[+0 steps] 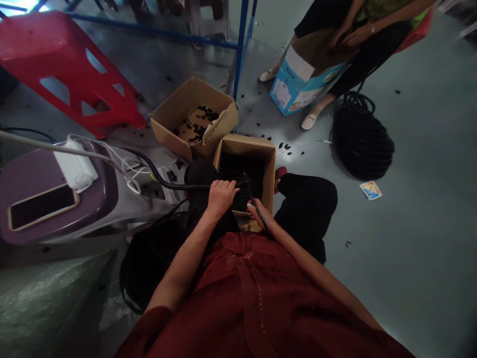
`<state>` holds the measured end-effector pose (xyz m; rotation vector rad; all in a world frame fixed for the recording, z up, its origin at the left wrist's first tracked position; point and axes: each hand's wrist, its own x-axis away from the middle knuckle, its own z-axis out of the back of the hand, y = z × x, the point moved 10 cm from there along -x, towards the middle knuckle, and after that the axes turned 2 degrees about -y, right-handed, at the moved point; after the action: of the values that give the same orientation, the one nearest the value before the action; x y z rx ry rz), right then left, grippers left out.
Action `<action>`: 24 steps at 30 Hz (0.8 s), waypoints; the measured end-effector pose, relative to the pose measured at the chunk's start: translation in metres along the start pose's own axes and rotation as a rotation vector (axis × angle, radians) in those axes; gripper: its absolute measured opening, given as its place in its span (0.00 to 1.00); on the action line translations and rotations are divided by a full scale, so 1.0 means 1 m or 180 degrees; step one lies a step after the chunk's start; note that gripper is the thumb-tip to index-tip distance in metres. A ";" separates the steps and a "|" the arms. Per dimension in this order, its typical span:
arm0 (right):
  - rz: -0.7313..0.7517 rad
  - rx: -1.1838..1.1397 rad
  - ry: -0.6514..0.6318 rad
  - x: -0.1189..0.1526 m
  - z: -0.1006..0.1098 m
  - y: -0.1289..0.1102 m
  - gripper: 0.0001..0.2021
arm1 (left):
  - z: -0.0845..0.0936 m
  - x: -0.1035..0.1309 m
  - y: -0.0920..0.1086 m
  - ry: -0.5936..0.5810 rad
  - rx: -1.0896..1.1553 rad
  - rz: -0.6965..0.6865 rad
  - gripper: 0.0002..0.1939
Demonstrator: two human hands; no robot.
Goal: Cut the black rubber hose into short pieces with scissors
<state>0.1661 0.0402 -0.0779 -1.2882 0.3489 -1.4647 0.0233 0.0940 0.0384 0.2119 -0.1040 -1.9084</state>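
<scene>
Above the open carton (269, 181), the left grip (222, 195) was clenched on the black cord (179, 187); the right grip (261, 211) held the scissors (251, 192), blades at the cord

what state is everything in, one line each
Left hand: closed around black tube
Right hand: gripping dark tool
Near box: open, dark contents
Far box: open, black scraps inside
Phone: face up, screen dark
Large black bundle: coiled on floor
</scene>
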 end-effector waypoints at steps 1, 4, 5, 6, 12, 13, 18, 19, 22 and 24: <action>-0.0007 -0.0029 -0.0017 0.001 0.000 -0.002 0.20 | 0.000 0.000 0.000 -0.0004 -0.0008 -0.0005 0.17; -0.0001 -0.0146 -0.0090 0.003 -0.001 -0.008 0.21 | 0.001 0.000 0.001 0.0005 -0.0050 -0.0050 0.17; 0.0003 -0.0154 -0.0102 0.004 -0.001 -0.010 0.21 | 0.002 0.000 0.002 0.0008 -0.0067 -0.0066 0.17; -0.0006 -0.0145 -0.0110 0.004 -0.001 -0.012 0.20 | 0.002 0.000 0.002 0.0008 -0.0082 -0.0080 0.17; -0.0073 0.0093 -0.0093 0.006 0.003 -0.016 0.19 | 0.002 0.000 0.003 -0.0018 -0.0085 -0.0105 0.16; -0.0040 0.0142 -0.0086 0.006 0.004 -0.019 0.18 | 0.002 -0.001 0.002 -0.0024 -0.0077 -0.0098 0.16; 0.0030 0.0218 0.0027 0.006 0.011 -0.033 0.16 | 0.005 -0.004 0.000 0.0012 -0.0073 -0.0059 0.16; 0.0060 0.0244 0.0029 0.005 0.012 -0.037 0.16 | 0.006 -0.004 -0.001 0.0032 -0.0073 -0.0044 0.16; 0.0142 0.0312 0.0016 0.005 0.015 -0.048 0.16 | 0.009 -0.006 -0.003 0.0093 -0.0089 -0.0032 0.16; 0.0180 0.0376 0.0036 0.007 0.017 -0.051 0.15 | 0.010 -0.006 -0.003 0.0128 -0.0118 -0.0035 0.16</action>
<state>0.1553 0.0600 -0.0283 -1.1672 0.2994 -1.4240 0.0201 0.1004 0.0481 0.2260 -0.0407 -1.9145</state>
